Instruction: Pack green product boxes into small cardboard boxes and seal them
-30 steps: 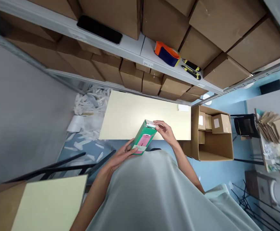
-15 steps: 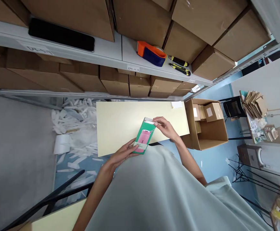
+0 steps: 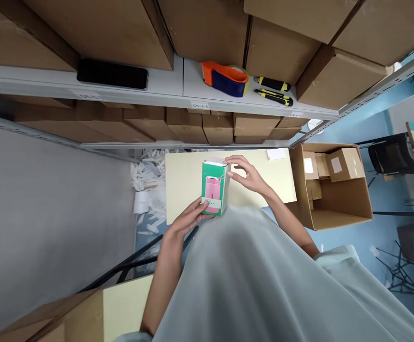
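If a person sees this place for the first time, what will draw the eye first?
Most likely the green box, in the left hand, with the right hand at its top. Then the orange and dark blue tape dispenser, bright on the shelf above. The open carton right of the table may follow.

Free room over tabletop (image 3: 183, 183) left of green box (image 3: 214, 186), shelf (image 3: 164, 98) across far side

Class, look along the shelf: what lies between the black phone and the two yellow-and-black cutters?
In the head view, an orange-and-blue tape dispenser lies on the shelf between them, nearer the cutters than the phone.
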Motion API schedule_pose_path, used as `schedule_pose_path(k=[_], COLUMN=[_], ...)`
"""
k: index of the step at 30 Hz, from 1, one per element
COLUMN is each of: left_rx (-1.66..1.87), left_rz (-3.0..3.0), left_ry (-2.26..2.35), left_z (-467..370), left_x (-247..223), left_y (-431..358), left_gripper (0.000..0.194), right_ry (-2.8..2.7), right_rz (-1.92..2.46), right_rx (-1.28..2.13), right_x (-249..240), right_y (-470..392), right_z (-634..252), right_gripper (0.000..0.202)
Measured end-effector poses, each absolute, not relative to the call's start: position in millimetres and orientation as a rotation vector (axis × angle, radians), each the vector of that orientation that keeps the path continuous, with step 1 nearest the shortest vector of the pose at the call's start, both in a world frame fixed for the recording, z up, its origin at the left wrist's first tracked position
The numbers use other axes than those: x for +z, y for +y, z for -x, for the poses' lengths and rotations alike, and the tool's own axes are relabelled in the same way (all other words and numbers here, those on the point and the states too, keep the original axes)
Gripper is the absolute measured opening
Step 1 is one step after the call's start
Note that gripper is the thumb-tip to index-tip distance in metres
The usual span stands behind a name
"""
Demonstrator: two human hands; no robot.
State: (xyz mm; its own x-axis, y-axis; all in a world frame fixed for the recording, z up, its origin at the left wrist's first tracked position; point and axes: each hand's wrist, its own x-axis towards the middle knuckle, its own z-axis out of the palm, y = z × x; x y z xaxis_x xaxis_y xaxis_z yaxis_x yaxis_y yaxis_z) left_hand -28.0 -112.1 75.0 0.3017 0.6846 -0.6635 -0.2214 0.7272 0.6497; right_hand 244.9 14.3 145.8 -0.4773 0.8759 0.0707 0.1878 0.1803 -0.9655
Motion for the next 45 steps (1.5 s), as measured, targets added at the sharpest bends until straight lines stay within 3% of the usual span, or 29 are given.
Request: schedule_pose_path(k=[9,18,22,34,45], left_rx=[0.486,0.406,0.384,0.279,0.281], left_rz=[-0.416,-0.504,-0.603,-0.755,-0.897], left_ry=[1.258,1.218,1.178,0.976,0.687], left_z=[5.6,-0.4,9.6,75.4,133.2], left_x=[103.3,106.6,110.2,106.8,108.6], left_y=[-103.1,-88.3,-83.8,-81.5,-78.5], left_gripper=[0.066,0.065,0.067,0.071,0.049], right_ry=[-1.782,-2.139,-2.269,-2.384,-2.831], right_rz=[0.658,0.796,0.81,0.828,0.597], right_rx=[1.555,0.936,0.671,0.788,0.08], right_x=[150.6,169.8,183.0,234.4,270.7], right_y=[63.5,41.5,30.7,-18.3,-39.3], right_z=[-285.8,-321.9,-325.4,-276.1,-216.2], right_gripper=[0.051,0.034,0.035,0.045,0.03])
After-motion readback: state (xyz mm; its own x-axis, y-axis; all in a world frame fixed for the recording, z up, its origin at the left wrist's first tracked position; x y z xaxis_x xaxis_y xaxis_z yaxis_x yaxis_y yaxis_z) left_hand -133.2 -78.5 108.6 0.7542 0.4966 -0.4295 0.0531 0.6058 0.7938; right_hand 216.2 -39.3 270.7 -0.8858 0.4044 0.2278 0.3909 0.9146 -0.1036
